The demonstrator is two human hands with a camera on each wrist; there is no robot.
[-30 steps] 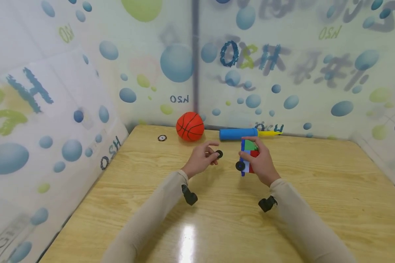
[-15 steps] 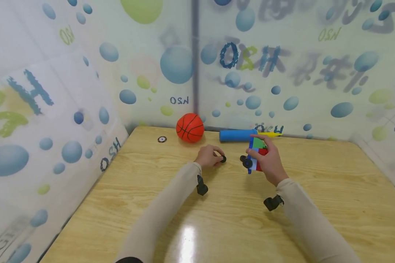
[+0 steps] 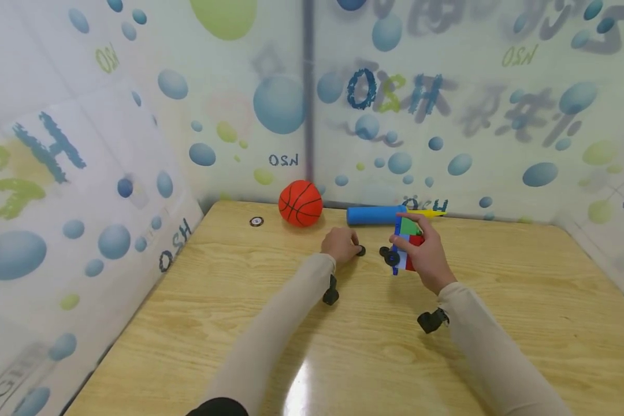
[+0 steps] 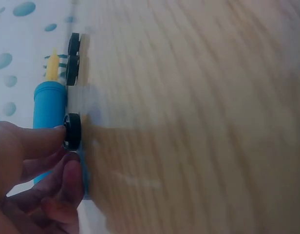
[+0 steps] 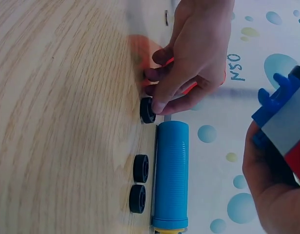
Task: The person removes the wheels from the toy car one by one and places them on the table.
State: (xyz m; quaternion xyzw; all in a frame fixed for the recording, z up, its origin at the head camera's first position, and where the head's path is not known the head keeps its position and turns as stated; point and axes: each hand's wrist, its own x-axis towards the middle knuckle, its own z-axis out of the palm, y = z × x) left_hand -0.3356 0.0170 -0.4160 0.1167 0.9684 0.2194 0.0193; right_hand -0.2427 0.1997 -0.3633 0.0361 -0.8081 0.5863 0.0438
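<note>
1. Your left hand [image 3: 341,245] sits on the pale wooden desk [image 3: 343,346], just in front of the blue foam tube with a yellow tip [image 3: 377,214]. Its fingers [image 4: 40,139] pinch a small black toy wheel [image 3: 361,251] that stands on edge on the desk.
2. Your right hand [image 3: 421,254] holds the multicoloured plastic block car body [image 3: 405,242] up, just right of that wheel. Its fingers curl round the body's far side.
3. In the right wrist view, two more black wheels [image 5: 139,184] stand on edge beside the blue tube, close to each other.
4. The wheel looks light, hard and smooth. Judged so, it could roll or slip, so take it across the tread, as you do now.
5. The car body looks stiff and light. Grip its flat sides, clear of the blue pegs [image 5: 276,92].
6. An orange rubber basketball [image 3: 300,202] rests left of the blue tube, by the wall.
</note>
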